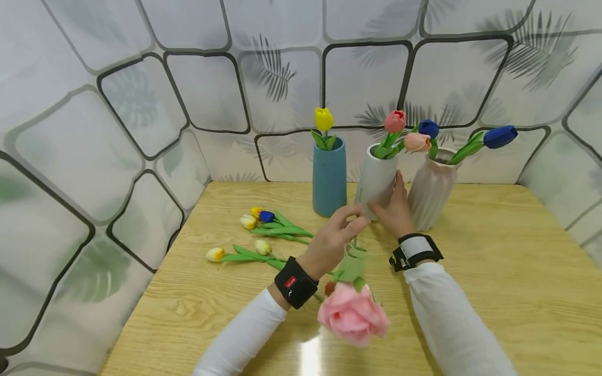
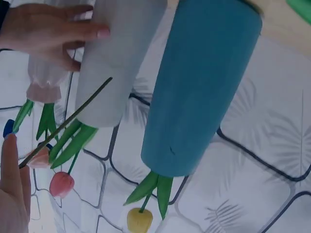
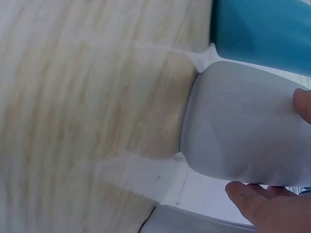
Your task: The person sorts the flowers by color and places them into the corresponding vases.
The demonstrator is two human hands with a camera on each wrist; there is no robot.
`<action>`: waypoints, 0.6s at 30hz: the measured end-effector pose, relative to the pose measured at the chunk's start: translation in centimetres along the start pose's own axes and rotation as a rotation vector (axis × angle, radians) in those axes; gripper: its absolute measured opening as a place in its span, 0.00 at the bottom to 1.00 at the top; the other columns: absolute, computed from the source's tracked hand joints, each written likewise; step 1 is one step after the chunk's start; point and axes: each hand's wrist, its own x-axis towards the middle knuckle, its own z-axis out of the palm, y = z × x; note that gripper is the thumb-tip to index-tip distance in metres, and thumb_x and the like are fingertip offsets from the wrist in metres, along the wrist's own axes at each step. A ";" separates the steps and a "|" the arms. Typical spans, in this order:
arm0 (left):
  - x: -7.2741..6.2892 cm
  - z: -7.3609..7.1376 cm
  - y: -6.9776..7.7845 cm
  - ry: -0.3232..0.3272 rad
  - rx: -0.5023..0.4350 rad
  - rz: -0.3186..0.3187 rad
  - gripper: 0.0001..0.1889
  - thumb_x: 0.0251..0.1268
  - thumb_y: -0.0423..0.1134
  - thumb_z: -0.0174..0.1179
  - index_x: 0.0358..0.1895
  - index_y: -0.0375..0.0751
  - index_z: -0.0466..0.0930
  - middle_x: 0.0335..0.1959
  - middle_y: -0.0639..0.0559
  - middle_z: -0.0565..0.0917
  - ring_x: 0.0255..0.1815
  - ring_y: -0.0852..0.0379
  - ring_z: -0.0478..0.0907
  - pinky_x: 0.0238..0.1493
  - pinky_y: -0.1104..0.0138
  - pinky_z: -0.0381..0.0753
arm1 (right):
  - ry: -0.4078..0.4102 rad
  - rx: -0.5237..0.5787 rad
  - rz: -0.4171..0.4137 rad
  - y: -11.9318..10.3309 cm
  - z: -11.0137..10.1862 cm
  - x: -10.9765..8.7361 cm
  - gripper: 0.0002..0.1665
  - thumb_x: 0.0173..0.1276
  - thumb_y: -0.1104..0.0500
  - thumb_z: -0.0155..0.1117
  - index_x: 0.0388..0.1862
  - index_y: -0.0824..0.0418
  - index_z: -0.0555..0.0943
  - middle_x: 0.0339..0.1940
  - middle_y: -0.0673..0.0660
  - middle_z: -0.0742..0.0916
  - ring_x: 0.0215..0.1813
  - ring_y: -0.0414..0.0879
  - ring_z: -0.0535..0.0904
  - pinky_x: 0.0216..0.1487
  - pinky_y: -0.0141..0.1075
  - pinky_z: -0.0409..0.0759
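Observation:
My left hand [image 1: 329,240] pinches the thin stem [image 2: 68,120] of a pink rose [image 1: 354,316]. The rose hangs head down toward me, and its bare stem end points up in front of the white vase. My right hand [image 1: 396,211] holds the lower part of the white vase [image 1: 376,177], thumb on the front and fingers along the right side. That vase leans slightly to the right and bears a coral tulip [image 1: 395,121] and a pale pink tulip [image 1: 417,142]. In the right wrist view the thumb [image 3: 303,104] lies against the vase.
A blue vase [image 1: 329,180] with a yellow tulip [image 1: 324,119] stands left of the white one. To the right is a ribbed pinkish vase [image 1: 431,196] with blue tulips [image 1: 500,137]. Several loose tulips [image 1: 263,256] lie on the wooden table [image 1: 164,313] at left.

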 end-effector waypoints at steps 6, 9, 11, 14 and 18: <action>2.2 -0.8 -0.7 0.138 0.151 0.171 0.22 0.57 0.10 0.50 0.52 0.33 0.69 0.52 0.32 0.73 0.55 0.41 0.78 0.27 0.71 0.72 | 0.029 -0.013 -0.010 0.6 0.1 0.1 0.61 0.67 0.60 0.68 0.81 0.63 0.34 0.77 0.75 0.55 0.76 0.70 0.53 0.71 0.65 0.57; 2.5 -0.1 -1.8 0.182 0.193 0.183 0.26 0.54 0.09 0.50 0.54 0.34 0.69 0.54 0.33 0.73 0.58 0.41 0.78 0.25 0.71 0.71 | 0.038 -0.017 -0.009 0.6 0.3 0.2 0.61 0.66 0.60 0.69 0.81 0.64 0.35 0.76 0.77 0.56 0.76 0.71 0.54 0.71 0.65 0.57; 2.8 0.2 -2.3 0.191 0.208 0.181 0.28 0.51 0.08 0.52 0.54 0.36 0.69 0.55 0.34 0.73 0.58 0.42 0.78 0.22 0.70 0.67 | 0.041 -0.027 0.000 0.7 0.4 0.2 0.61 0.67 0.58 0.69 0.81 0.64 0.35 0.75 0.78 0.56 0.75 0.71 0.54 0.71 0.65 0.57; 3.3 0.3 -2.6 0.175 0.212 0.172 0.29 0.50 0.08 0.53 0.54 0.37 0.69 0.55 0.34 0.73 0.58 0.43 0.79 0.21 0.70 0.65 | 0.046 -0.033 0.003 0.6 0.5 0.1 0.62 0.67 0.56 0.70 0.81 0.64 0.35 0.74 0.79 0.57 0.75 0.71 0.54 0.71 0.64 0.58; 3.8 0.4 -2.9 0.139 0.166 0.146 0.25 0.54 0.10 0.53 0.53 0.34 0.72 0.55 0.34 0.75 0.56 0.45 0.79 0.25 0.73 0.72 | 0.051 -0.031 -0.009 0.5 0.4 0.1 0.61 0.67 0.57 0.70 0.81 0.65 0.36 0.73 0.79 0.58 0.75 0.71 0.55 0.71 0.63 0.58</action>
